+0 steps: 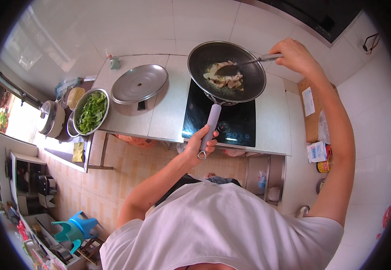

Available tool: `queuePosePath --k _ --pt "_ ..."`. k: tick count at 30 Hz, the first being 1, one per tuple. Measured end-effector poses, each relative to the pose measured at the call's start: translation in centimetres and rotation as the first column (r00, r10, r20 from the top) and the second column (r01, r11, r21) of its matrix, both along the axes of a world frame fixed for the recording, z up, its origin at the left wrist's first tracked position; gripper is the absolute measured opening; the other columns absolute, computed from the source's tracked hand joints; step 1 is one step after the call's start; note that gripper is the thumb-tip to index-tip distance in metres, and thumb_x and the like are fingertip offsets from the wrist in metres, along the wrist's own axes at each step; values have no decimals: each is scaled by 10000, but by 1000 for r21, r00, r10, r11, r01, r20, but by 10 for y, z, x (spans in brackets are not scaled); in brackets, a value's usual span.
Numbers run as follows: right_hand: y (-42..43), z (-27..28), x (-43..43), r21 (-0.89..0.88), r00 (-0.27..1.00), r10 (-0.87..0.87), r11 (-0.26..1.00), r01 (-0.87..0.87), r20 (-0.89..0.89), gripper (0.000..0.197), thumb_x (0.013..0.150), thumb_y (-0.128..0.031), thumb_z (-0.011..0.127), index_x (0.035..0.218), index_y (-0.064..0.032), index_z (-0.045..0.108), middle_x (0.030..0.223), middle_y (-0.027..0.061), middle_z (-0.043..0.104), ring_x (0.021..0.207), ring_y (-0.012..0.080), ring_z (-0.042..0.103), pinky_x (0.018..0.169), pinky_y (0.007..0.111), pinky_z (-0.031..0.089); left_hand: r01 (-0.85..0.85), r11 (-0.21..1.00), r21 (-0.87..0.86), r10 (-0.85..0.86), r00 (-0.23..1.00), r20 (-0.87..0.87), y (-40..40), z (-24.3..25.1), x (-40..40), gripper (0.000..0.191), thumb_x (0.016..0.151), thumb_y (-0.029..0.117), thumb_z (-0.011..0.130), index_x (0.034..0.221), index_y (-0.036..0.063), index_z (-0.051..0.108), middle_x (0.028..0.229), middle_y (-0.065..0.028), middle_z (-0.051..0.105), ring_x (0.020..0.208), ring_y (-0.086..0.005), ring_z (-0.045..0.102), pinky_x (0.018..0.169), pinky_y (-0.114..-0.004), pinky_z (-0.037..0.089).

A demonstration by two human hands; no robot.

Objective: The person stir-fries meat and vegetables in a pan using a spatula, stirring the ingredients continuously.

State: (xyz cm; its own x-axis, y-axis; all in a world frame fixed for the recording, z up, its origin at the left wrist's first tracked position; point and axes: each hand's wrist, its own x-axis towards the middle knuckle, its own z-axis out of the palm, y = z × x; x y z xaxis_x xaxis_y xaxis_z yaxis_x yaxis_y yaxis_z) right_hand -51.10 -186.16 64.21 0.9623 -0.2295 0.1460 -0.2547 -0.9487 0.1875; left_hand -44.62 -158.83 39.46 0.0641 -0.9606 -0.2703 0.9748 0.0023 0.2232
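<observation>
My left hand (200, 141) is wrapped around the lilac handle (212, 121) of a dark wok (253, 81). The wok sits over a black induction cooktop (239, 125) on the counter. Pale pieces of what looks like sliced meat (231, 82) lie in the wok, with some liquid around them. My right hand (295, 55) grips the grey handle of a spatula (269, 57) from the wok's upper right. The spatula's dark blade (227, 70) rests among the pieces and partly covers them.
A metal lid (139, 82) lies on the tiled counter (166, 118) left of the cooktop. Further left stand a metal bowl of chopped greens (91, 113) and a rice cooker (51, 118). A cardboard box (312, 116) is at the right wall. Plastic stools (82, 224) stand on the floor.
</observation>
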Motion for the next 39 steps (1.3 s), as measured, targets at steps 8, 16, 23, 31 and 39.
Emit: queuePosePath --k 8,16,23,31,39 --pt "-10 -59 -25 -177 993 -105 980 92 -60 177 698 -12 614 864 -50 662 739 149 617 760 300 618 674 373 498 6 1000 20 -6 1000 -21 -3 -1 0 229 927 284 425 997 74 365 821 -27 475 547 -64 396 391 -167 333" --pt "5 -39 -66 -138 996 -48 990 38 -72 321 678 -32 660 989 -107 655 758 129 587 734 296 584 687 365 468 -31 987 155 13 993 116 -2 17 -5 317 919 402 417 860 92 443 592 38 380 436 -32 323 375 -155 298" --pt "16 -8 -84 -15 993 -115 993 115 -31 282 693 -41 661 973 -79 665 808 155 621 735 296 599 698 368 479 -17 989 146 0 994 113 1 17 -3 315 915 408 424 851 100 442 582 40 374 438 -30 330 372 -151 290" --pt "9 -53 -61 -98 994 -103 990 105 22 305 718 -80 644 1022 -100 638 803 152 619 744 302 601 689 385 481 20 988 155 -45 987 155 0 19 -3 317 908 444 415 842 137 460 556 62 384 423 -30 337 383 -164 277" --pt "3 -27 -61 -29 989 -140 989 142 49 256 717 -69 640 968 -104 667 805 151 634 746 309 612 689 381 493 -2 998 67 2 1000 9 3 12 -1 216 931 272 418 993 68 381 828 -27 477 541 -66 402 389 -165 335"
